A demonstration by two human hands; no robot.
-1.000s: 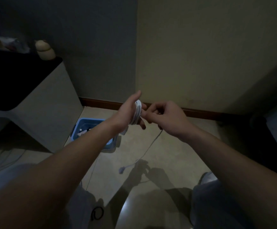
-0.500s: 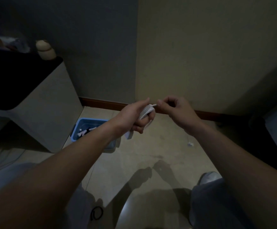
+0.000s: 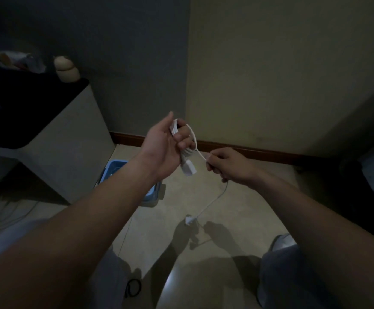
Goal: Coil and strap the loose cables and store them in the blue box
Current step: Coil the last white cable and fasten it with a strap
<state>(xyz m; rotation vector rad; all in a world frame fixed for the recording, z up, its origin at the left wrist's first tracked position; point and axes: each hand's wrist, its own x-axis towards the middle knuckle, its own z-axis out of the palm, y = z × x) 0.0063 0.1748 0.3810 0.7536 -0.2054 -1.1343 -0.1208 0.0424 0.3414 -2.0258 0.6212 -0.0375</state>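
Looping on: left hand (image 3: 161, 146) grips coil (image 3: 184, 152); right hand (image 3: 228, 167) pinches cable (image 3: 212, 201), now dropped right of coil; short tail remains.

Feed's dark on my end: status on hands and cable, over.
Left hand grips white cable coil. Right hand pinches the loose tail, hanging toward floor. No strap on yet. Blue box on floor, partly behind left forearm.

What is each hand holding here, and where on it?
Left hand grips the coiled loops of the white cable; right hand pinches its loose strand just beyond the coil.
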